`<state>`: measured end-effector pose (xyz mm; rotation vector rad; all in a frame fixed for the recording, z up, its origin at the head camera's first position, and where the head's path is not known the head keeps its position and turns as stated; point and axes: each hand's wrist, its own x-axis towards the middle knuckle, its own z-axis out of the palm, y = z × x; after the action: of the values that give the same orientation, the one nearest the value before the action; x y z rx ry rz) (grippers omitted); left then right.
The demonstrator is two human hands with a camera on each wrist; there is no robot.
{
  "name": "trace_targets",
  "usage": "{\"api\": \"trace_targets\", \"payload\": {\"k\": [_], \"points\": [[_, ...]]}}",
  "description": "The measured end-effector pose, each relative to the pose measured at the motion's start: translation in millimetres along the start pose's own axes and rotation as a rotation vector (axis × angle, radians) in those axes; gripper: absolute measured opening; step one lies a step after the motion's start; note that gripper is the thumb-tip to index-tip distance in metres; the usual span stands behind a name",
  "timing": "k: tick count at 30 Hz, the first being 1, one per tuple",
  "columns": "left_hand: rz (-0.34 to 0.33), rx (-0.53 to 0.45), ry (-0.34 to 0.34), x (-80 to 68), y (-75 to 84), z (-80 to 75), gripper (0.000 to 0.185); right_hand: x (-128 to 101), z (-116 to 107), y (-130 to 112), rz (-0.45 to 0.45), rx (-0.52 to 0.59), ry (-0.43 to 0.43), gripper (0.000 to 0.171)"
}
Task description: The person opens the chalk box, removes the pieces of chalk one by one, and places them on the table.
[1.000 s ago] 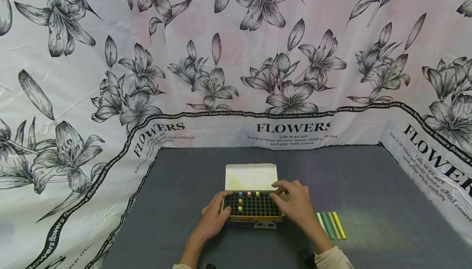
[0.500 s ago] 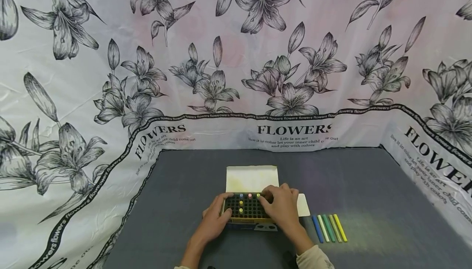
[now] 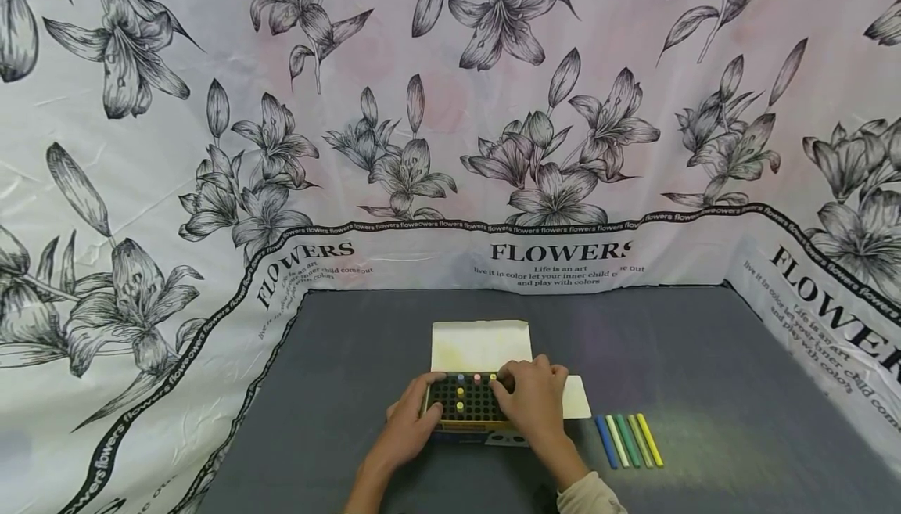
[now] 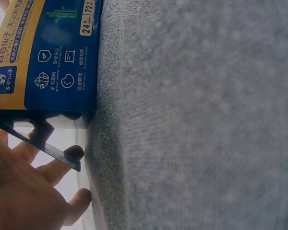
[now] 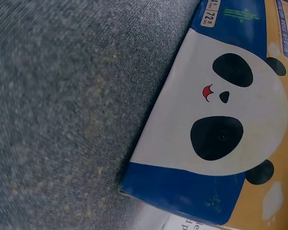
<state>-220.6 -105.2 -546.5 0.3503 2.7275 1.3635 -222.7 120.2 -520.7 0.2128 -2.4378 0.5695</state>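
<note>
Grey matte cloth tabletop (image 3: 338,420), head view: open cardboard box (image 3: 450,425) near centre, white lid (image 3: 481,346) folded back, black tray (image 3: 479,406) of round holes inside; blue, pink and yellow chalk ends (image 3: 461,393) stand in it. Left hand (image 3: 407,422) grips the box's left end, thumb at the front rim. Right hand (image 3: 535,400) bends over the tray's right side; thumb and forefinger close together, cannot tell whether they pinch a stick. Right of the box, five slim chalk sticks (image 3: 628,441) lie side by side. Left wrist view: glossy blue-and-orange box face, printed lettering; left fingers (image 4: 55,171) spread by its end. Right wrist view: smooth panda print (image 5: 221,103), coarse weave alongside.
</note>
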Motion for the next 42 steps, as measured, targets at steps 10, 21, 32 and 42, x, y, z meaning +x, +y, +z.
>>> {"api": "trace_targets", "payload": {"k": [10,21,32,42], "points": [[-0.001,-0.003,0.001,-0.4,0.2,-0.1,0.044,-0.4,2.4,-3.6,0.0,-0.027,0.018,0.019],[-0.006,-0.015,0.006,-1.0,1.8,-0.3,0.044,-0.4,2.6,-3.0,0.022,0.012,0.025,0.018],[-0.002,-0.004,0.008,-1.1,1.5,0.8,0.044,3.4,-4.2,-5.9,0.057,0.151,0.059,0.016],[0.012,-0.005,0.011,-1.9,2.2,0.3,0.045,7.4,-8.8,-6.8,0.048,0.305,0.103,0.014]]}}
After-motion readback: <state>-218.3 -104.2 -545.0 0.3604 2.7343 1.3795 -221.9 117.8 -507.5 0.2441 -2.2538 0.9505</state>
